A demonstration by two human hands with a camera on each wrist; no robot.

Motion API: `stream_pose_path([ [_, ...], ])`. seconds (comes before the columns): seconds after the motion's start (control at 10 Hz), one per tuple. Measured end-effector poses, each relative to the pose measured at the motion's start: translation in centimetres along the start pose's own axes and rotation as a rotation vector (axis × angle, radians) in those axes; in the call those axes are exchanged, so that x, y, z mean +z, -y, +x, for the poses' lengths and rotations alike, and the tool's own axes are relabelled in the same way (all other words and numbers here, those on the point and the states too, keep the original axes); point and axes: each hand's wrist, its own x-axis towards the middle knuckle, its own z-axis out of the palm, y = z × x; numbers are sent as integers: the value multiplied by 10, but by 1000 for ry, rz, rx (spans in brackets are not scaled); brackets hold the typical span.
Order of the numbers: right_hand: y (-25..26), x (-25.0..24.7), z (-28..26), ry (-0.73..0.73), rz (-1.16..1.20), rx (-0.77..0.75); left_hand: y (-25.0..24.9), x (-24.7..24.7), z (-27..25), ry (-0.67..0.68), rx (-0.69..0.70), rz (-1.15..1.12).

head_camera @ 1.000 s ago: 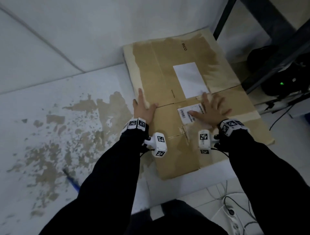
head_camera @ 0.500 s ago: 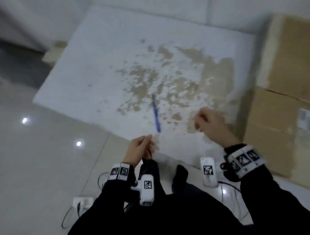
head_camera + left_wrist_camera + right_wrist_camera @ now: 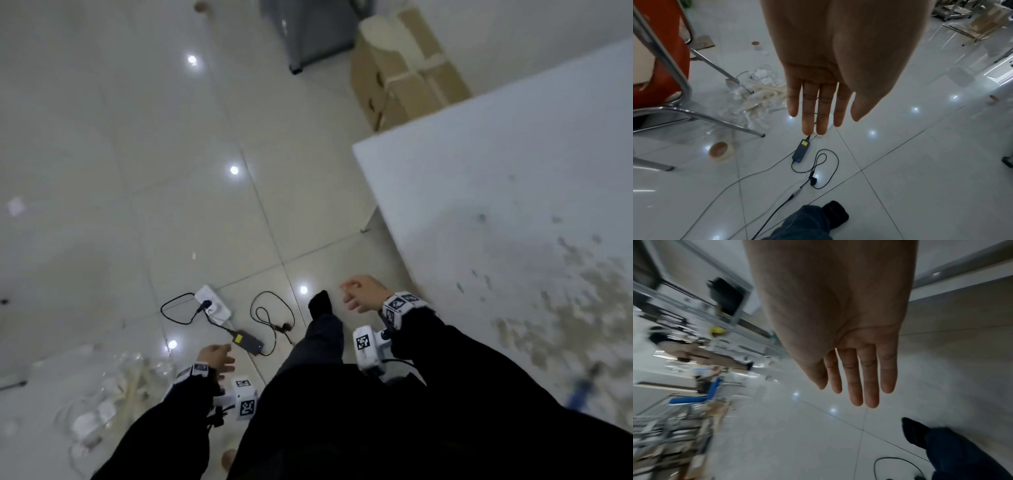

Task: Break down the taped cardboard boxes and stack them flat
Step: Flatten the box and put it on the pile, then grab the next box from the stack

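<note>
Taped, still-assembled cardboard boxes (image 3: 407, 68) stand on the floor at the far end of the white table (image 3: 513, 205), well away from both hands. My left hand (image 3: 215, 356) hangs over the floor tiles with straight fingers (image 3: 813, 113) and holds nothing. My right hand (image 3: 359, 294) is beside the table's near corner, also empty, its fingers (image 3: 859, 381) extended and relaxed. The flattened cardboard from earlier is out of view.
A power strip (image 3: 212, 305), black adapter (image 3: 801, 150) and looped cables lie on the floor ahead of my foot (image 3: 320, 303). Torn tape and plastic (image 3: 756, 94), a tape roll (image 3: 720, 151) and a red chair (image 3: 659, 65) sit left. A blue tool (image 3: 579, 390) lies on the table.
Both hands left the flattened cardboard on the table. The view has swung left, from the table to the floor, and the hands now hang empty.
</note>
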Motion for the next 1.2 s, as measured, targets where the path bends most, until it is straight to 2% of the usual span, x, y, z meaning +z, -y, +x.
stream_pose_path([
  [0.1,27,-14,41,-72,19,139,-44,-20,14,-4,18,45],
  [0.2,43,-31,76,-210,24,218,-105,-26,29,49,95,201],
  [0.3,64,-42,113,-214,42,289,-183,-28,47,89,231,261],
  [0.4,111,-54,156,-220,20,302,-277,-33,56,80,358,275],
  [0.5,173,-73,195,-212,-19,248,-363,-43,65,82,406,225],
  [0.6,249,-86,228,-161,-25,194,-435,-61,71,88,404,308],
  [0.8,332,-151,260,-367,159,75,-563,-84,103,81,415,547],
  [0.9,335,-193,274,-403,283,108,-629,-80,123,127,367,602],
  [1.0,318,-231,285,-531,535,195,-703,-60,139,157,319,757],
  [1.1,290,-258,287,-606,829,345,-781,-20,142,154,332,909],
  [1.2,251,-281,286,-567,971,504,-849,45,134,151,491,1028],
])
